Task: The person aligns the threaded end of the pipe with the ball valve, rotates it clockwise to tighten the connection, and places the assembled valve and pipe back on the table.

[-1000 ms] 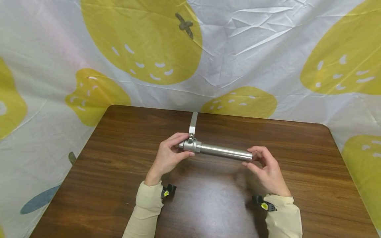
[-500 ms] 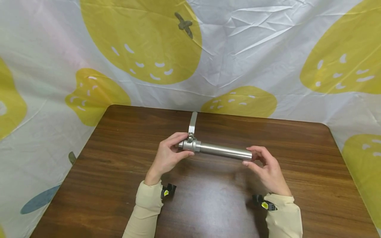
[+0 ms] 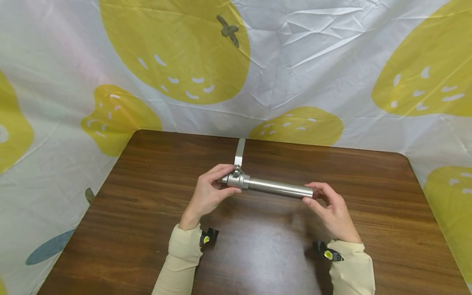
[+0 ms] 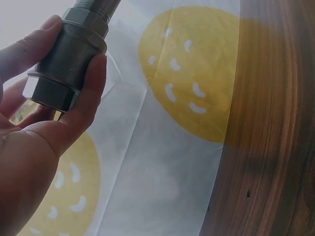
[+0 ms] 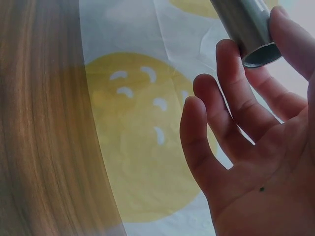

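A silver ball valve point(image 3: 236, 180) is joined end to end with a smooth metal pipe point(image 3: 278, 187), both held over the table. The valve's flat lever handle point(image 3: 239, 152) points away toward the back edge. My left hand point(image 3: 207, 192) grips the valve body between thumb and fingers, its hex end facing the palm in the left wrist view. At the pipe's far end, my right hand point(image 3: 330, 207) pinches the tube with thumb and fingertips. In the right wrist view the pipe's open round mouth point(image 5: 262, 55) shows, and the other fingers point(image 5: 194, 132) fan out below it.
The brown wood-grain table point(image 3: 110, 229) has rounded back corners. Behind and beside it hangs a white sheet point(image 3: 280, 61) printed with large yellow fruit. A small black wrist camera point(image 3: 209, 237) sits at the left cuff, another wrist camera point(image 3: 327, 252) at the right.
My right thumb and fingertips have shifted slightly around the pipe's end. The left hand and the valve stay in nearly the same place.
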`<action>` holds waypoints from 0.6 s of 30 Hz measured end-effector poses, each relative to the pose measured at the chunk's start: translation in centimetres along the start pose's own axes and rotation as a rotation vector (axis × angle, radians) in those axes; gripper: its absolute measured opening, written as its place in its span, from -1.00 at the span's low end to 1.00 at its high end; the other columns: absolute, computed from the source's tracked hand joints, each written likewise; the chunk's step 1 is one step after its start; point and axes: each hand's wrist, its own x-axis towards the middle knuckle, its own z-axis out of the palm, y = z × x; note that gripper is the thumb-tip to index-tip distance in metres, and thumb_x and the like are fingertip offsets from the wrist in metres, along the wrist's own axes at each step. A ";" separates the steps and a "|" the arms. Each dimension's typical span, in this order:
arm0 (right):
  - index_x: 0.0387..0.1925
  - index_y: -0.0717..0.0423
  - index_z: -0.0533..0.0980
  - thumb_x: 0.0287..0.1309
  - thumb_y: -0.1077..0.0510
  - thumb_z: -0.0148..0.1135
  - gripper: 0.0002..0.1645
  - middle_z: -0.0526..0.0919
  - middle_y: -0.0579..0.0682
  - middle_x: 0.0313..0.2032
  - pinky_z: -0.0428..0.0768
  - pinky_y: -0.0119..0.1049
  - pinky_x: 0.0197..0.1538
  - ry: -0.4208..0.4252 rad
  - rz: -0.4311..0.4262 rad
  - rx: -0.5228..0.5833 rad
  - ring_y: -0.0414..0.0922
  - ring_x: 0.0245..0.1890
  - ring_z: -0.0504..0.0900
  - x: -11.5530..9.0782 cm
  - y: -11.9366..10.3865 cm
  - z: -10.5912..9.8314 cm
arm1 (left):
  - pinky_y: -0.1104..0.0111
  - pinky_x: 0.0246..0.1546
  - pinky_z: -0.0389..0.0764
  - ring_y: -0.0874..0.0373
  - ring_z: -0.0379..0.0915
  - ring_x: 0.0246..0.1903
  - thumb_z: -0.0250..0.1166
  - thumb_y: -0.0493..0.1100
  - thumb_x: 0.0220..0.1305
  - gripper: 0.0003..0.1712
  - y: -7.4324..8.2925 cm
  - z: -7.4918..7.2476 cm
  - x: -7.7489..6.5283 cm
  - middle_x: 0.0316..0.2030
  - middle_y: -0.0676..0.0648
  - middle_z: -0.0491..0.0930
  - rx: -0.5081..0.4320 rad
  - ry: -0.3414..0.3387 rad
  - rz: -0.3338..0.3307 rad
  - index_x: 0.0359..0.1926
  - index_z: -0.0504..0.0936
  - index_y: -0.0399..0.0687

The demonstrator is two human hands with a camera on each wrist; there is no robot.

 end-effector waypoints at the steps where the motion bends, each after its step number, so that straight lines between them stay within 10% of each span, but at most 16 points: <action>1: -0.05 0.10 0.44 0.00 0.32 0.25 -0.59 0.52 -0.12 -0.35 0.44 -0.55 -0.21 0.000 0.008 -0.003 -0.27 -0.31 0.49 0.0 0.0 0.0 | 0.47 -0.13 0.52 0.20 0.40 -0.14 0.38 -0.52 -0.22 -0.39 0.0 0.0 0.0 -0.02 -0.28 0.44 0.003 -0.001 -0.004 -0.01 0.46 -0.46; 9: -0.17 0.08 0.48 0.05 0.30 0.21 -0.74 0.55 -0.08 -0.41 0.44 -0.56 -0.24 0.004 0.011 -0.027 -0.31 -0.32 0.51 0.1 -0.5 -0.1 | 0.37 -0.13 0.55 0.16 0.41 -0.13 0.42 -0.37 -0.18 -0.38 -2.1 -0.2 0.0 -0.02 -0.14 0.46 0.003 -0.014 0.029 0.03 0.49 -0.29; 18: -0.23 0.24 0.48 0.09 0.30 0.16 -0.83 0.57 -0.02 -0.43 0.48 -0.57 -0.31 0.022 0.019 -0.032 -0.39 -0.36 0.51 0.2 -2.7 0.1 | 0.40 -0.15 0.55 0.19 0.40 -0.14 0.39 -0.47 -0.19 -0.40 -0.1 0.0 0.0 -0.02 -0.23 0.45 0.009 -0.012 -0.001 0.00 0.47 -0.41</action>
